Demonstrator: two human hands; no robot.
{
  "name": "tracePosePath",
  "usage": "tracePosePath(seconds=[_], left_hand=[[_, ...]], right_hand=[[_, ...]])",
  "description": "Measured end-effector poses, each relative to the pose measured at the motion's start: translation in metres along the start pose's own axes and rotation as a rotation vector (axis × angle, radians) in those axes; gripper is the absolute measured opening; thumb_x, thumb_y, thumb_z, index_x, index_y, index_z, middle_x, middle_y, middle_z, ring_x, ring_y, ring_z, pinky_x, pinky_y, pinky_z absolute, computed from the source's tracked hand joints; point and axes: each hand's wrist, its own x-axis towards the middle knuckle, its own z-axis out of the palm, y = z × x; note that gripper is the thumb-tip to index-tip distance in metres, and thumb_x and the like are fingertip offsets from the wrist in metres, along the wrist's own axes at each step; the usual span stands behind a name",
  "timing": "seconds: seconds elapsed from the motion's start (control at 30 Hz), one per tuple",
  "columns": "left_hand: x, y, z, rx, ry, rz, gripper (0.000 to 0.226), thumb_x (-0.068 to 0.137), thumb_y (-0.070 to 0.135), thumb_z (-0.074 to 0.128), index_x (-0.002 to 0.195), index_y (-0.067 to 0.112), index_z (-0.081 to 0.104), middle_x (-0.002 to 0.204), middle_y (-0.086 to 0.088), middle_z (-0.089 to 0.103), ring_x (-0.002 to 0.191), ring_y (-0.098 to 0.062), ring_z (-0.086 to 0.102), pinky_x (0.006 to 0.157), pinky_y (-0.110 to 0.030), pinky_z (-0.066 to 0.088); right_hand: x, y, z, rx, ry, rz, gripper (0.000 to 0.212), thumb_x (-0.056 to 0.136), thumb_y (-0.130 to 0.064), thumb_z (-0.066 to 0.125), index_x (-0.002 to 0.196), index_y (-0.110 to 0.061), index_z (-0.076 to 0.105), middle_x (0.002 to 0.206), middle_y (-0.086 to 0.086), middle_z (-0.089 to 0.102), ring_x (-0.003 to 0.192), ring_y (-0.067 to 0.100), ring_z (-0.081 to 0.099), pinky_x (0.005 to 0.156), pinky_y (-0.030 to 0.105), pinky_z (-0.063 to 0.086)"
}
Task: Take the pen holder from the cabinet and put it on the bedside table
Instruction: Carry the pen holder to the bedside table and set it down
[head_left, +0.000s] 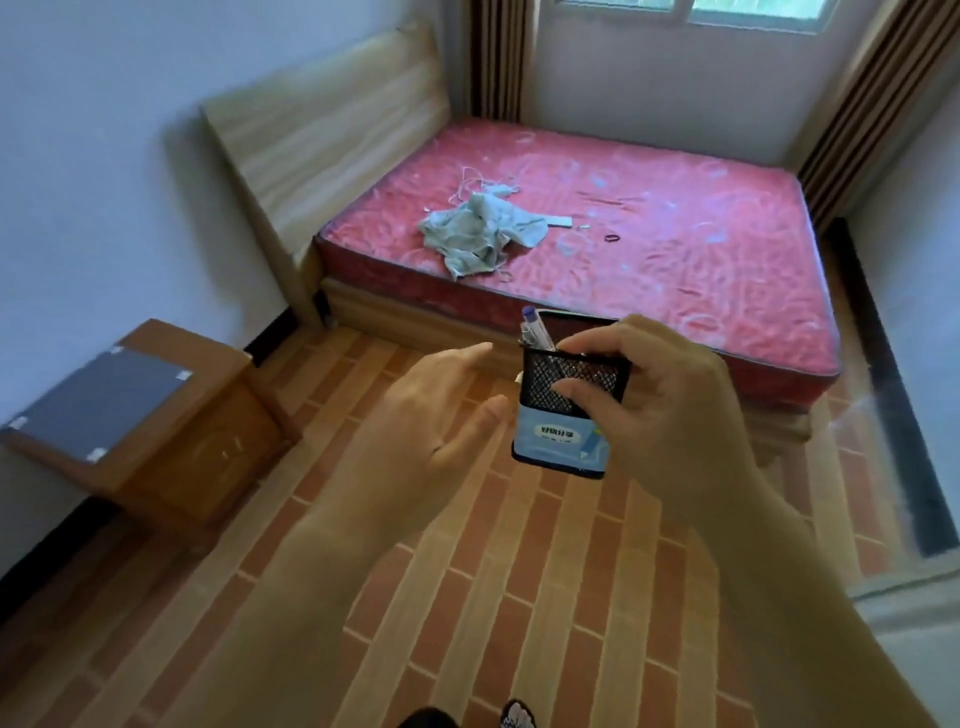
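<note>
My right hand (670, 410) grips a black mesh pen holder (563, 410) with a blue label on its lower half, held upright in the air above the floor. A pen with a blue cap (535, 327) sticks out of its top. Just left of the holder, my left hand (431, 415) hovers with its fingers spread, holding nothing and not touching it. The wooden bedside table (171, 441) stands at the lower left against the wall, with a dark panel on its top.
A bed with a bare red mattress (649, 249) fills the far middle, bearing a crumpled grey cloth (478, 234) and small items. Its wooden headboard (322, 140) leans on the left wall. Brick-patterned floor (467, 597) lies between me and the table. Striped curtains (496, 57) flank a window.
</note>
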Motion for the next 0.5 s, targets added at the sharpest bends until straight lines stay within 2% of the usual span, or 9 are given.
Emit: tracePosePath(seconds=[0.07,0.17,0.23,0.37,0.5], left_hand=[[0.014,-0.018,-0.01,0.013,0.04,-0.066,0.05,0.088,0.055,0.038,0.134,0.035,0.037,0.133,0.019,0.043,0.118,0.011,0.034,0.092,-0.004,0.026],[0.034,-0.048,-0.026,0.015,0.094,-0.161,0.053,0.086,0.06,0.036,0.134,0.039,0.035,0.135,0.022,0.04,0.12,0.011,0.032,0.092,-0.009,0.026],[0.05,-0.071,-0.036,0.019,0.138,-0.205,0.05,0.087,0.059,0.037,0.133,0.04,0.035,0.136,0.022,0.039,0.12,0.012,0.031,0.094,-0.013,0.028],[0.09,-0.121,-0.059,0.005,0.192,-0.262,0.051,0.087,0.058,0.038,0.134,0.039,0.036,0.139,0.02,0.04,0.124,0.008,0.033,0.1,-0.025,0.035],[0.144,-0.175,-0.095,0.015,0.229,-0.303,0.048,0.089,0.056,0.04,0.134,0.038,0.037,0.138,0.021,0.04,0.122,0.006,0.035,0.098,-0.027,0.039]], right_hand=[[0.027,0.01,0.019,0.049,-0.041,-0.015,0.022,0.075,-0.015,0.073,0.095,-0.016,0.066,0.088,-0.004,0.062,0.085,0.015,0.059,0.072,0.038,0.053],[0.067,0.024,0.051,0.1,-0.121,-0.051,0.022,0.075,-0.016,0.072,0.096,-0.018,0.066,0.089,-0.005,0.063,0.086,0.016,0.06,0.07,0.039,0.053],[0.097,0.032,0.075,0.106,-0.169,-0.079,0.022,0.075,-0.019,0.071,0.096,-0.019,0.066,0.089,-0.006,0.063,0.086,0.014,0.06,0.07,0.033,0.053],[0.163,0.046,0.128,0.091,-0.222,-0.135,0.022,0.074,-0.019,0.072,0.095,-0.02,0.066,0.087,-0.01,0.062,0.079,0.0,0.055,0.067,0.008,0.041],[0.234,0.052,0.188,0.087,-0.249,-0.174,0.023,0.073,-0.016,0.075,0.095,-0.02,0.066,0.087,-0.019,0.057,0.08,0.002,0.054,0.068,0.009,0.041]])
